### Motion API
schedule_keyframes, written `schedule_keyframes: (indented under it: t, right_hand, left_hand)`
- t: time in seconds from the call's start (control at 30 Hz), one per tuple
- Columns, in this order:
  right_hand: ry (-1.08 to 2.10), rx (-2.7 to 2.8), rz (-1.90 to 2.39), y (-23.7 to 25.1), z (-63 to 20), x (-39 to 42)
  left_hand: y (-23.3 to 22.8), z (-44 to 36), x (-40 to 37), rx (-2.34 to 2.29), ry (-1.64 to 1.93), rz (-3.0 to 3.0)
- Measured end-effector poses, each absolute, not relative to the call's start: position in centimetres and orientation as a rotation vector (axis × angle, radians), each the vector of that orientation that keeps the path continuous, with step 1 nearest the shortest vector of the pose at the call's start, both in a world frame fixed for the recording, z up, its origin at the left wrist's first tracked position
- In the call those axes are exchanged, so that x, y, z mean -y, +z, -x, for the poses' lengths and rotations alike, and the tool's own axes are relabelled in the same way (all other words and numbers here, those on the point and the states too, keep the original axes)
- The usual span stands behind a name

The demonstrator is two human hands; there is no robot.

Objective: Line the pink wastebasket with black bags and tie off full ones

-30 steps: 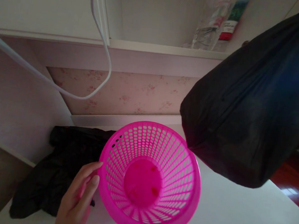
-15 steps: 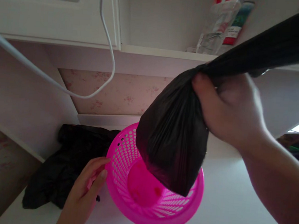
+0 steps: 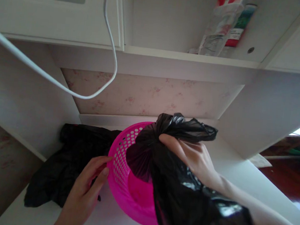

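Observation:
A bright pink plastic basket (image 3: 114, 191) with a perforated wall stands on the white surface. At its left side, my left hand (image 3: 85, 187) has its fingertips on the rim, thumb and fingers curved about the edge. My right hand (image 3: 188, 152) grips a black plastic bag (image 3: 180, 188) by its gathered neck. The bag's bunched lower part hangs inside the basket, while its loose upper length drapes toward me over my forearm. Part of the basket's right side is hidden behind the bag. What the bag holds, if anything, cannot be seen.
Another black plastic bag (image 3: 66, 164) lies crumpled left of the basket. A white cable (image 3: 85, 96) loops down in front of the cupboard. On the shelf (image 3: 155, 51) above stand a clear plastic container (image 3: 220, 31) and a red-and-green can (image 3: 240, 26).
My right hand has come down with the black bag, lowering it into the basket. The bag's long end has swung from the upper right to the front. My left hand stays at the rim.

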State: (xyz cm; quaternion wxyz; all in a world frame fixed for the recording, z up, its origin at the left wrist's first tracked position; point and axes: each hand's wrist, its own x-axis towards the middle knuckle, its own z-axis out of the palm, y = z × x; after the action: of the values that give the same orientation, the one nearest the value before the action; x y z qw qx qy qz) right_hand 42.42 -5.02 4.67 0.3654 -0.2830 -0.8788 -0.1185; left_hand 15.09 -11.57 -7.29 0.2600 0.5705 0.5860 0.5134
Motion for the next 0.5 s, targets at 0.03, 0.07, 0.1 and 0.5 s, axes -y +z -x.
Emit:
schedule_keyframes:
  t: [0.03,0.07,0.1,0.5]
  right_hand:
    - [-0.369,2.270,0.703,4.4,-42.2,5.4]
    - [-0.419,2.290,0.687,4.2,-42.1,5.6]
    - [-0.435,2.323,0.682,3.8,-42.1,5.8]
    - [0.107,2.699,0.947,1.4,-42.1,4.3]
  left_hand:
    - [-7.2,-15.1,11.6,-1.599,1.380,-1.558]
    - [-7.2,-15.1,11.6,-1.609,1.369,-1.569]
    - [-7.2,-15.1,11.6,-1.616,1.362,-1.578]
    - [-1.8,-16.3,12.4,-1.721,1.416,-2.522]
